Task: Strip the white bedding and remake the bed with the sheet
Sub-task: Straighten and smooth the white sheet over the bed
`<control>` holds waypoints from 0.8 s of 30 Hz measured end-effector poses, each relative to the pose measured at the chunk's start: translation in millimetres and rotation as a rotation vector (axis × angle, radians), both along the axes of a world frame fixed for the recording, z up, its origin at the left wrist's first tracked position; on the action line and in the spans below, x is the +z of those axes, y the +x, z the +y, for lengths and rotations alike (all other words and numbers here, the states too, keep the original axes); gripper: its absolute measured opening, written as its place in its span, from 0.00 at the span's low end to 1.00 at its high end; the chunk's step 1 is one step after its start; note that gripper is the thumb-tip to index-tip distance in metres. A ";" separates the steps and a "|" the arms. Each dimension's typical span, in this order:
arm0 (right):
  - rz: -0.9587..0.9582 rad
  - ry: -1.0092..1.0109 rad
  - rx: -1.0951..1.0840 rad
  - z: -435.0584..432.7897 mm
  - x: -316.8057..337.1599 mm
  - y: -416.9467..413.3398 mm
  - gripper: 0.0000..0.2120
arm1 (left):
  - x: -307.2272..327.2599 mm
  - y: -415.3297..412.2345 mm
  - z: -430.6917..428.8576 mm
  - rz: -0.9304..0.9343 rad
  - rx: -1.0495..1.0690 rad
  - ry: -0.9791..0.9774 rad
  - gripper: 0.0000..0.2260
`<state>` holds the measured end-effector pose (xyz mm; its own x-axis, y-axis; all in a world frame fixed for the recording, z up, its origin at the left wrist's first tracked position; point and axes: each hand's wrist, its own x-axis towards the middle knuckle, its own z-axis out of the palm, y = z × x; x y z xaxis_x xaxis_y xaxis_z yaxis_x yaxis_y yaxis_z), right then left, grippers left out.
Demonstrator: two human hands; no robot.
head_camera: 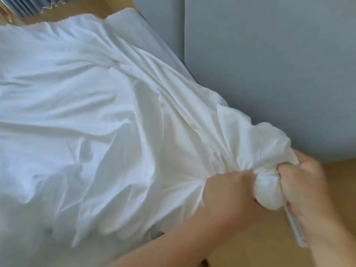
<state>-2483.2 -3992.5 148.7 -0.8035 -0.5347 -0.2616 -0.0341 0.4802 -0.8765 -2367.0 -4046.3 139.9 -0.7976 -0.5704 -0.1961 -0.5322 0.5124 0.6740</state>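
Note:
A white sheet (81,112) lies rumpled over the bed, its folds drawn tight toward the lower right. There the cloth is bunched into a thick wad (269,170). My left hand (229,191) grips the cloth just left of the wad, fingers curled into it. My right hand (304,180) grips the wad from the right side. A bare strip of white mattress (134,29) shows along the bed's far right edge.
A grey padded wall or headboard (269,64) runs along the right side of the bed. Wooden floor (337,180) shows at the lower right and at the top left. A narrow white strip (294,226) hangs under my right wrist.

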 end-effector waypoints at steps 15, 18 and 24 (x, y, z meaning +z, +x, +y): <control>0.080 0.630 0.042 19.9 -251.3 -25.0 0.15 | -206.2 -2.0 -63.4 -0.418 0.206 -0.180 0.29; 0.233 0.590 0.031 0.4 -235.8 -12.9 0.30 | -212.5 6.7 -72.9 -0.526 0.271 -0.160 0.33; 0.580 0.260 0.325 -76.9 -200.5 31.3 0.29 | -193.0 34.8 -135.5 -0.330 0.374 -0.434 0.31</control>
